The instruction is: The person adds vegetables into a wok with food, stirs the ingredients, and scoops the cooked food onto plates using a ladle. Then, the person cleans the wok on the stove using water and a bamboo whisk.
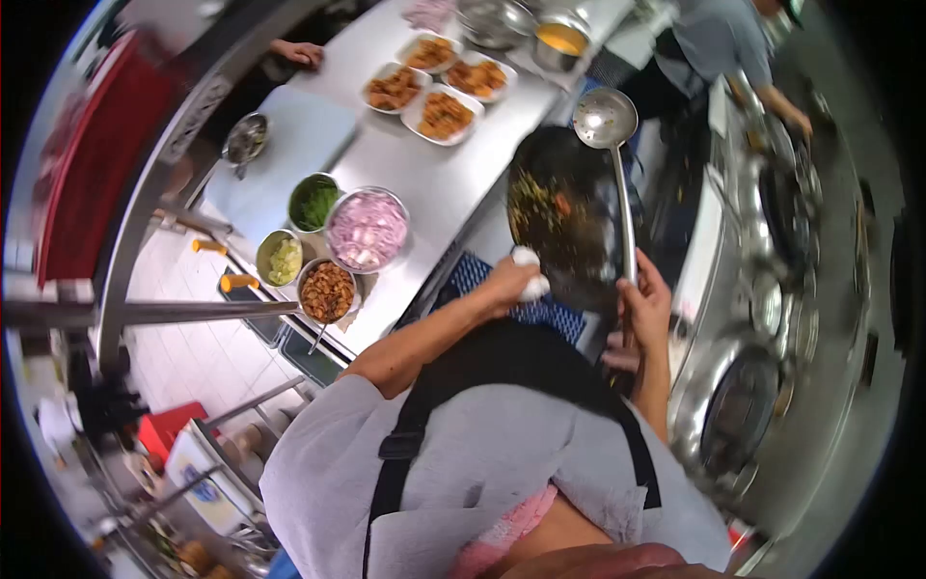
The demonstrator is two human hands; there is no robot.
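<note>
My left hand [508, 287] is closed on a folded white cloth [530, 272] at the near left rim of a dark wok [588, 236]. How far the cloth wraps the rim is hidden. Chopped green and reddish food [540, 204] lies in the wok's left part. My right hand [647, 297] grips the long handle of a metal ladle [606, 118]. The ladle is raised over the wok's right side, its bowl at the far end. A blue checked cloth [558, 320] lies just below my left hand.
On the steel counter [410, 207] stand several white dishes of fried food [445, 116], a bowl of sliced onions [367, 230], and bowls of greens and brown pieces [327, 292]. A co-worker [723, 43] stands at the upper right. More woks [738, 410] line the right side.
</note>
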